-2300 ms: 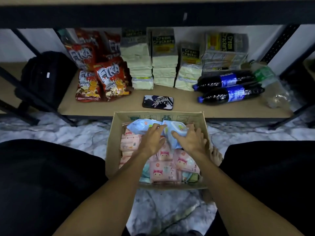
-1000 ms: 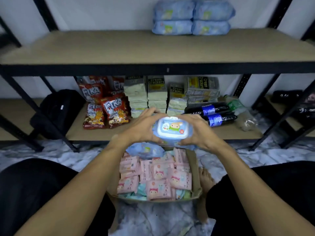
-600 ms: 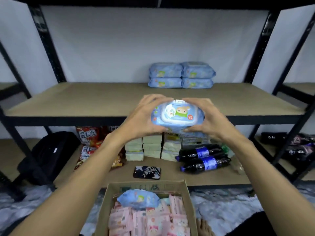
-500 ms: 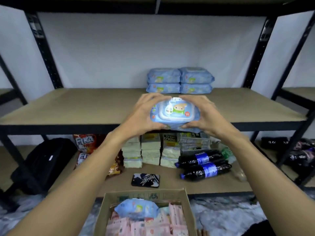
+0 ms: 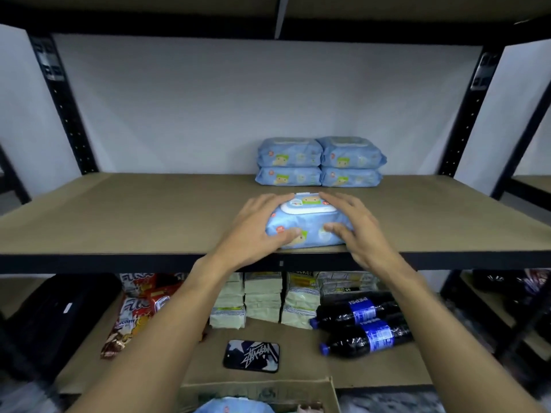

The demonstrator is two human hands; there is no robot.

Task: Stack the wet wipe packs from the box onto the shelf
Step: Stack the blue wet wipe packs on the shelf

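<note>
A blue wet wipe pack with a white lid lies on the middle shelf, near its front edge. My left hand grips the pack's left end, thumb on its front face. My right hand grips its right end the same way. Behind it, against the wall, several blue packs stand in two stacks of two, side by side. The cardboard box shows at the bottom edge, with one blue pack peeking out.
The lower shelf holds red snack bags, stacked cracker packets, two dark Pepsi bottles, a phone and a black bag. Black uprights flank the shelf; another board runs overhead.
Both hands lifted the blue pack out of the box, raised it to the middle shelf and set it down near the front edge. My view tilted upward.
</note>
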